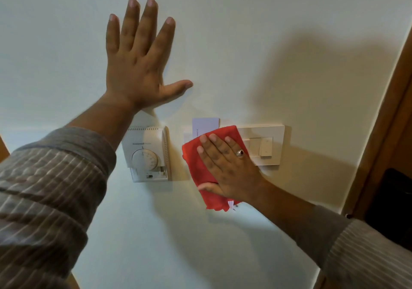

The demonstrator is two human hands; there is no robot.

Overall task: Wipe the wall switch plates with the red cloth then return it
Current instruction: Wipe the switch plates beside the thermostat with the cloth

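Observation:
My right hand (227, 168) lies flat on the red cloth (196, 166) and presses it against the wall. The cloth covers a plate that holds a white key card (205, 127), and its right part overlaps the left side of the white switch plate (270, 146). The rocker switches on that plate's right half stay in sight. My left hand (138, 61) is spread flat on the bare wall above the thermostat and holds nothing.
A white dial thermostat (149, 155) is mounted left of the cloth, under my left wrist. A wooden door frame (394, 101) runs down the right edge, with a dark object (394, 201) beside it.

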